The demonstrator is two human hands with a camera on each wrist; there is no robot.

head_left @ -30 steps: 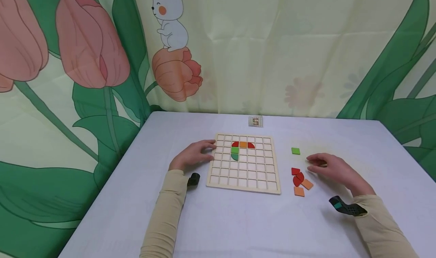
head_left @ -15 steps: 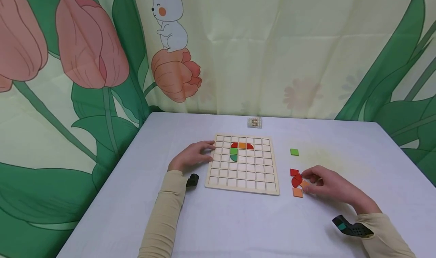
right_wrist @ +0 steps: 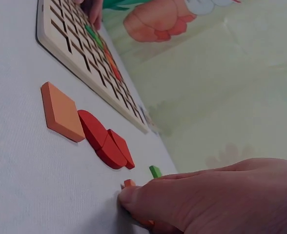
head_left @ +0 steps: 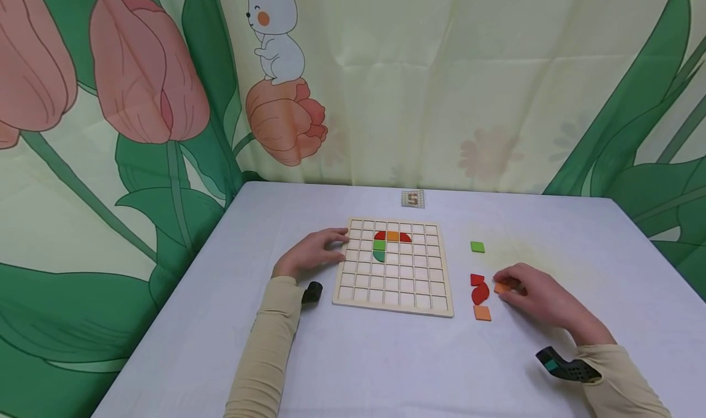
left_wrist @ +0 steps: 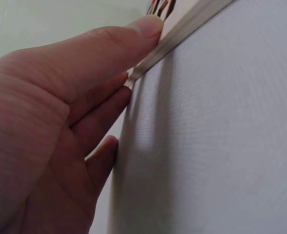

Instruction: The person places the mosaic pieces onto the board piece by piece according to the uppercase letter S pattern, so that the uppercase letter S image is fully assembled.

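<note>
Left hand [head_left: 313, 250] at 9 o'clock of the grid board [head_left: 392, 277], fingers relaxed and spread, thumb tip on the rim; likely there to keep the board from shifting. Right hand [head_left: 537, 289] out past 3 o'clock, mostly closed, thumb and fingertips pinching an orange tile [head_left: 501, 288] by its edges, probably because it's thin and flat. Can't tell if it's off the surface [head_left: 408, 369]. Other loose pieces sit board-side of that hand, presumably for easy reach: green tile [head_left: 477, 247] near 3 o'clock, red pieces [head_left: 480, 293] a bit lower, second orange tile [head_left: 482, 313] at 4. Card [head_left: 412, 198] just past 12, maybe for viewing. Versus half a second ago: pinched tile pulled away from the reds toward 2 o'clock; left hand and board unchanged.
</note>
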